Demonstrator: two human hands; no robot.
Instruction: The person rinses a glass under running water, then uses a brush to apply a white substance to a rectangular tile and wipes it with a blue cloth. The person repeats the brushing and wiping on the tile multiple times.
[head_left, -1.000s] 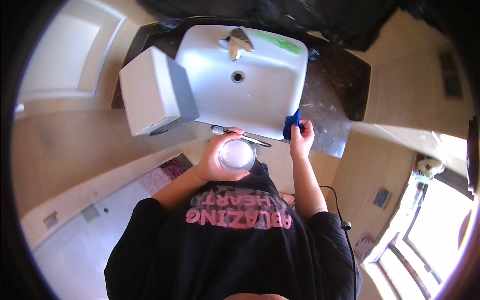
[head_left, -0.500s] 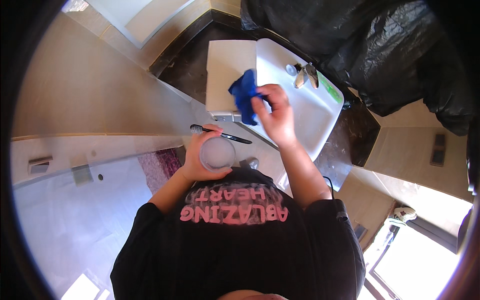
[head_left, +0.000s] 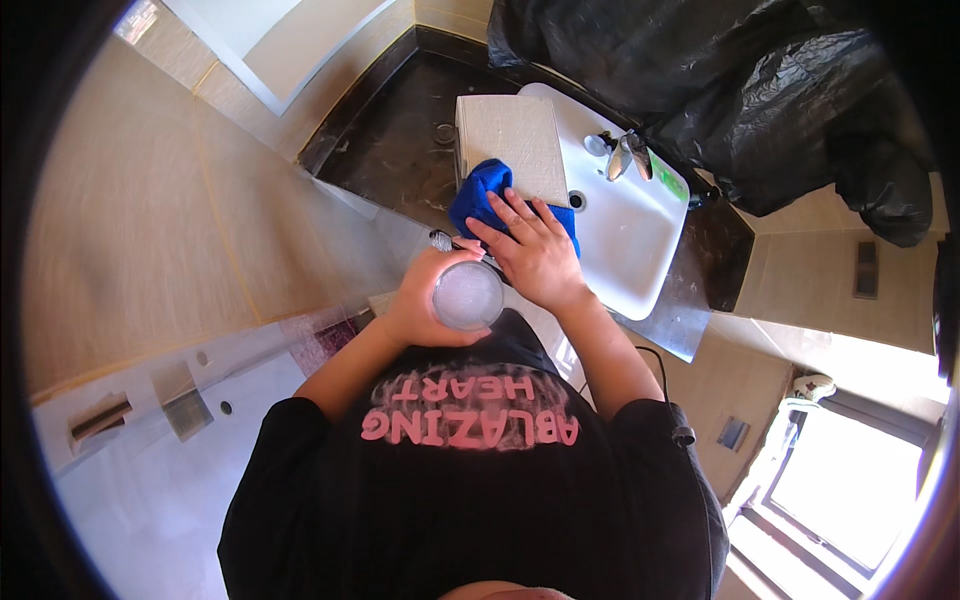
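Observation:
My left hand (head_left: 425, 300) is wrapped round a clear cup (head_left: 468, 296) with a pale, cloudy inside. The same hand keeps hold of a dark-handled toothbrush; its grey bristled head (head_left: 440, 240) shows past the fingers, while most of the handle is hidden. My right hand (head_left: 532, 245) lies with fingers spread on a blue cloth (head_left: 484, 190), which drapes over the near edge of a cream box (head_left: 512, 145). Part of the cloth is covered by the hand. The two hands are close together, the right one just beyond the cup.
A white washbasin (head_left: 632, 240) with a drain and metal tap (head_left: 628, 155) sits right of the box, on a dark countertop (head_left: 395, 140). Black plastic sheeting (head_left: 790, 110) hangs behind. A bright window (head_left: 845, 490) is at lower right.
My right hand went from pinching the lifted cloth to lying spread on it, nearer me. My left hand, cup and toothbrush moved right. The view has shifted, and the box appears further right.

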